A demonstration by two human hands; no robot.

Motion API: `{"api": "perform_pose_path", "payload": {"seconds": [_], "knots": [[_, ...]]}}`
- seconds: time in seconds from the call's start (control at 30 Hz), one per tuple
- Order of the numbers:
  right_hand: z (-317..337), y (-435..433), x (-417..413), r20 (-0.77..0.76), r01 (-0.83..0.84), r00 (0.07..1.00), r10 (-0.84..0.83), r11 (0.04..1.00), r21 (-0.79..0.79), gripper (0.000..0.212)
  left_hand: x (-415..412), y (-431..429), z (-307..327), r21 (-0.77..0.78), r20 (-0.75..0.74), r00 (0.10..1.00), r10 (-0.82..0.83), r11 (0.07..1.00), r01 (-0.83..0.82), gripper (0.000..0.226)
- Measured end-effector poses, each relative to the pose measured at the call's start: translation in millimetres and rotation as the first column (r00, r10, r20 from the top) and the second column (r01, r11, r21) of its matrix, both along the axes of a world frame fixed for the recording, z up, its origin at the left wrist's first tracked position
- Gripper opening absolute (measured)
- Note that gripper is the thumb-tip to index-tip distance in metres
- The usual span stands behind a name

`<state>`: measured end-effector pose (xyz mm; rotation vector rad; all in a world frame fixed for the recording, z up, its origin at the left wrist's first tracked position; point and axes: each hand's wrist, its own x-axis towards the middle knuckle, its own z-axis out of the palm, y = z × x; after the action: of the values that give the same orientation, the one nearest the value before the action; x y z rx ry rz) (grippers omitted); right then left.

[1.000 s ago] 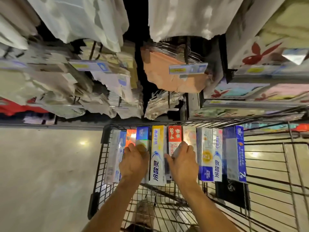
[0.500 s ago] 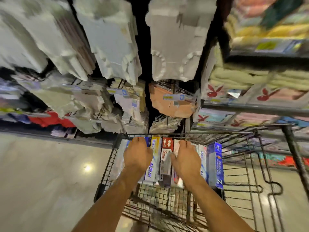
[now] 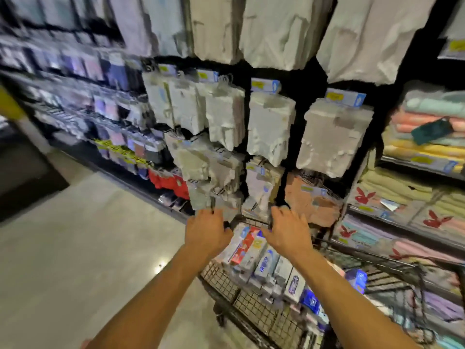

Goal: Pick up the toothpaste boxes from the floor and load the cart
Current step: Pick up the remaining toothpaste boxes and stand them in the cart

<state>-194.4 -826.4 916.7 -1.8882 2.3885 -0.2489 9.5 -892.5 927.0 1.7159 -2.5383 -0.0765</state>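
Toothpaste boxes (image 3: 254, 250) stand packed in a row inside the wire cart (image 3: 254, 308), with both hands at its far rim.
Motion blur smears the print on the boxes, and the cart's near end is cut off at the bottom edge. The left hand (image 3: 205, 235) has its fingers (image 3: 217, 214) curled over the rim, gripping it. The right hand (image 3: 289, 236) lies on the same rim, but its fingers are hidden past the knuckles, so I cannot tell whether they are clenched or released. One blue box (image 3: 357, 278) shows apart from the row, too blurred to place. Pale floor (image 3: 75, 260) lies to the left, hanging packs (image 3: 271, 127) ahead and folded towels (image 3: 427, 137) to the right.
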Motion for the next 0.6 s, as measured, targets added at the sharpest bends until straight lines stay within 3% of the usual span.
{"api": "perform_pose_path", "payload": {"seconds": [0.23, 0.43, 0.6], "knots": [[48.0, -27.5, 171.1, -0.095, -0.405, 0.912, 0.399, 0.913, -0.051, 0.049, 192.2, 54.6, 38.4, 0.013, -0.001, 0.928, 0.371, 0.928, -0.371, 0.055], [50.4, -10.3, 345.7, -0.149, -0.667, 0.743, 0.653, 0.741, -0.076, 0.055, 363.9, 149.8, 38.7, -0.072, 0.045, 0.735, 0.677, 0.736, -0.673, 0.056], [24.8, 25.2, 472.8, -0.060, -0.747, 0.664, 0.745, 0.660, -0.080, 0.056, 482.4, 230.6, 12.2, -0.096, 0.092, 0.616, 0.782, 0.623, -0.777, 0.057]]}}
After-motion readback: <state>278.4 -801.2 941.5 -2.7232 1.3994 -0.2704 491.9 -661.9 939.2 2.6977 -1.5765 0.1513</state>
